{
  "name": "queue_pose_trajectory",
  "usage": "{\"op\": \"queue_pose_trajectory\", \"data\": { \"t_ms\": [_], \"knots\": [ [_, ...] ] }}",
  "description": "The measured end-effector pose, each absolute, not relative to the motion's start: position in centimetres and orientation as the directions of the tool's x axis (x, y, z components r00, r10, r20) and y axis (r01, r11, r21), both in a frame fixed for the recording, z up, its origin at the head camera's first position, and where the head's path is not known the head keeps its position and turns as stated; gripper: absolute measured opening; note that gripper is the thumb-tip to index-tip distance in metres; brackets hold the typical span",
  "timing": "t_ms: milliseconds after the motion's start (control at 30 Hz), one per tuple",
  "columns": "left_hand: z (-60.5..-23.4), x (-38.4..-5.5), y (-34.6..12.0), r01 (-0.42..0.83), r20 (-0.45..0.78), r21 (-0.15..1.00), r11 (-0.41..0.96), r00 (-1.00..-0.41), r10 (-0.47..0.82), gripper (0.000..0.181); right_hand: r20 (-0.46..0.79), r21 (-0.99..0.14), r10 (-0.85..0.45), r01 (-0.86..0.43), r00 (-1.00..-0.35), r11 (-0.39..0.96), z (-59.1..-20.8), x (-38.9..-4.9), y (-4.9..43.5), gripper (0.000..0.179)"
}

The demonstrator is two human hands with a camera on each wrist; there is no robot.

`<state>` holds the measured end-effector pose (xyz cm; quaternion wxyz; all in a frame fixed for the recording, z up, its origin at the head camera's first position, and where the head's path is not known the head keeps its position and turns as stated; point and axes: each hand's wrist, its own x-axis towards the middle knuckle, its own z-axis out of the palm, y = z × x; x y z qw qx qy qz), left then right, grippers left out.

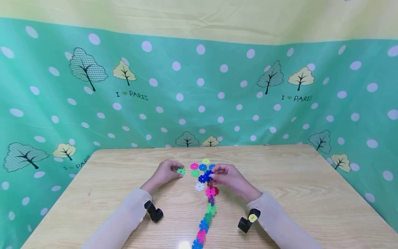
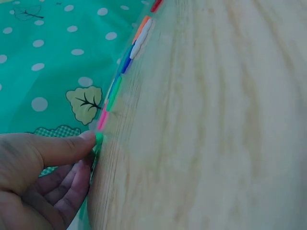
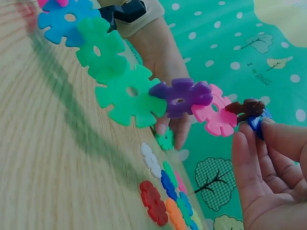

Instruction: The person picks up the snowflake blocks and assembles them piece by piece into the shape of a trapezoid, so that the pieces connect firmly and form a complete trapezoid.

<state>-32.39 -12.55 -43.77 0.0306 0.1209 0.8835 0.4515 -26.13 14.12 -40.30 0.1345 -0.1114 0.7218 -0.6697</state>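
Observation:
My left hand (image 1: 166, 173) is at the left of a loose group of notched plastic discs, with a green notched disc (image 1: 181, 171) between its thumb and fingers. In the left wrist view only a sliver of that green disc (image 2: 99, 138) shows past the thumb. My right hand (image 3: 276, 167) pinches a dark blue notched disc (image 1: 208, 175) at the end of a chain of linked discs (image 1: 211, 208). A brown disc (image 3: 247, 109) slots against the blue one, then come pink, purple and green discs. This end of the chain is raised above the table.
Loose discs lie between my hands: a white disc (image 1: 199, 186), a pink disc (image 1: 194, 166), a yellow disc (image 1: 206, 161) and several others. A red disc (image 3: 153, 203) lies under the chain. The wooden table (image 1: 93, 200) meets a green dotted curtain (image 1: 199, 93) behind and beside it.

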Motion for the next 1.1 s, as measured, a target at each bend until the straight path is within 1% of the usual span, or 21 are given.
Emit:
{"op": "queue_pose_trajectory", "data": {
  "t_ms": [167, 300, 500, 700, 900, 1100],
  "knots": [
    [-43.4, -31.7, -12.7, 0.082, -0.013, 0.885, 0.458, -0.979, 0.201, 0.036, -0.012, -0.998, -0.321, -0.007, -0.947, 0.058, -40.8, -26.3, 14.6, 0.015],
    [-42.7, -30.5, -12.6, 0.041, -0.041, 0.914, 0.403, -0.981, 0.191, 0.038, 0.004, -1.000, -0.272, -0.009, -0.962, 0.018, -41.3, -26.1, 14.6, 0.016],
    [-41.5, -29.0, -12.1, 0.045, -0.028, 0.927, 0.371, -0.982, 0.188, 0.039, 0.033, -0.998, -0.186, -0.023, -0.982, -0.054, -41.9, -25.5, 14.1, 0.020],
    [-40.1, -27.6, -11.4, 0.069, 0.001, 0.950, 0.305, -0.976, 0.218, 0.041, 0.062, -0.998, -0.115, -0.060, -0.991, -0.027, -41.9, -25.1, 13.7, 0.031],
    [-38.7, -26.1, -10.1, 0.090, 0.023, 0.961, 0.260, -0.967, 0.253, 0.039, 0.068, -0.998, -0.074, -0.067, -0.995, -0.021, -41.6, -24.9, 13.4, 0.025],
    [-38.6, -25.2, -9.1, 0.126, 0.049, 0.962, 0.244, -0.953, 0.298, 0.036, 0.062, -0.998, -0.034, -0.062, -0.998, 0.003, -41.8, -24.6, 12.8, 0.015]
  ]
}}
